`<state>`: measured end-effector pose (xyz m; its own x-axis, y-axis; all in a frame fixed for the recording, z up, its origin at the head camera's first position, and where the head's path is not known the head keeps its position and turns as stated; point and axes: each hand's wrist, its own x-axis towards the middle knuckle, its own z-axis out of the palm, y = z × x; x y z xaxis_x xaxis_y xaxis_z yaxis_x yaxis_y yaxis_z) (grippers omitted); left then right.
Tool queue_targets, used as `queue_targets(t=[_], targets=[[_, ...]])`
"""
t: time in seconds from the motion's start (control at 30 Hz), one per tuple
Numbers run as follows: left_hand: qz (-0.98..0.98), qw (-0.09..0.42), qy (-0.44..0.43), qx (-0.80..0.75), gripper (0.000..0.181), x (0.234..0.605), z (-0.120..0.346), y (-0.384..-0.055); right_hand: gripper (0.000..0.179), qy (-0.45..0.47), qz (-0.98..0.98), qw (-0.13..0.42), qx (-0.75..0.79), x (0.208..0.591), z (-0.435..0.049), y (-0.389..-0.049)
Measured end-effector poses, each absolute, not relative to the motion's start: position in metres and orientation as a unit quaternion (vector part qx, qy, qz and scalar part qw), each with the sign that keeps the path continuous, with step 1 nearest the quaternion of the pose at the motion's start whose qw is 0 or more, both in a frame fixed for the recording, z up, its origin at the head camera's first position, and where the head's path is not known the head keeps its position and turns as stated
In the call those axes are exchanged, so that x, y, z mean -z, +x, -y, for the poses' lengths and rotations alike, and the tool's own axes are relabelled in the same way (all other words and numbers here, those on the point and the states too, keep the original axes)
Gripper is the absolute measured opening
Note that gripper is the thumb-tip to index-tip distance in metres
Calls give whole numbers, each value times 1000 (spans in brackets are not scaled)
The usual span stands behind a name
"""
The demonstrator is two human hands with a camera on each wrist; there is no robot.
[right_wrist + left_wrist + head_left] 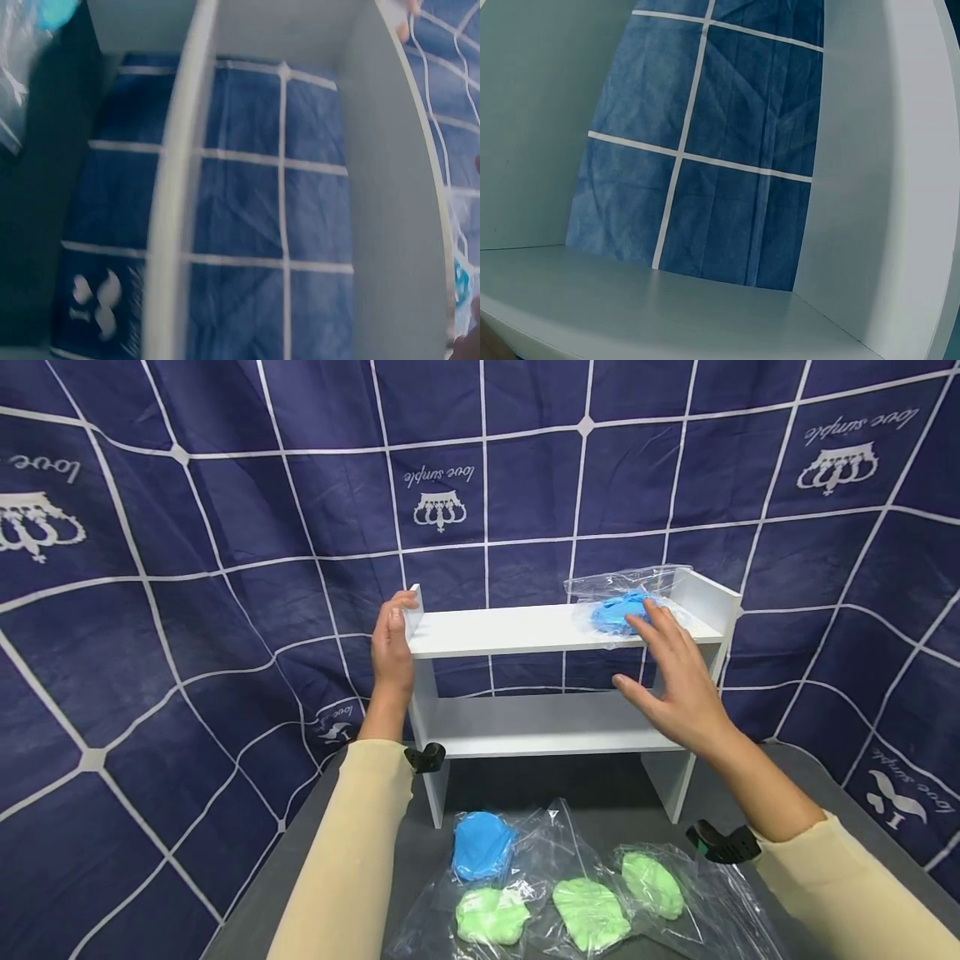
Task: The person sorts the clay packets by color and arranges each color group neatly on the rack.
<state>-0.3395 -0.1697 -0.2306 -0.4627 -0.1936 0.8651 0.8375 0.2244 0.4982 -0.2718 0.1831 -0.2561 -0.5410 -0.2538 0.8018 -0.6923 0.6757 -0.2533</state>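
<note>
A white two-tier shelf (517,631) stands upright in the head view. My left hand (392,647) holds its left side panel near the top, fingers bent over the edge. On the top board, toward the right end, lies a clear plastic bag with a blue lump (621,612) inside. My right hand (675,685) is in front of that bag, fingers extended and thumb spread apart, fingertips overlapping the bag's right side in this view. The left wrist view shows the shelf's inner boards (855,180); the right wrist view shows a board edge (176,187) and the blue bag partly at the right.
On the dark grey table (420,868) before the shelf lie clear bags holding a flat blue lump (482,846) and green lumps (590,914). A navy cloth with white grid lines (525,485) hangs behind and at both sides.
</note>
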Motion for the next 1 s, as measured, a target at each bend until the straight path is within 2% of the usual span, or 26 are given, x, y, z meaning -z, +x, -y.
queue_targets(t=[0.23,0.37,0.57,0.8,1.0], targets=[[636,463,-257,561,44,238,176,-360,65,337,787,347,-381,299,-149,-243],[642,460,-256,557,60,239,176,-359,64,362,793,313,-378,324,-132,-234],[647,454,-250,560,84,242,175,-357,65,369,832,232,-343,353,-113,-232],[642,458,-256,560,71,241,176,-359,72,380,843,160,-345,388,-87,-241],[643,454,-255,561,74,241,176,-359,87,381,845,43,-372,422,-67,-243]])
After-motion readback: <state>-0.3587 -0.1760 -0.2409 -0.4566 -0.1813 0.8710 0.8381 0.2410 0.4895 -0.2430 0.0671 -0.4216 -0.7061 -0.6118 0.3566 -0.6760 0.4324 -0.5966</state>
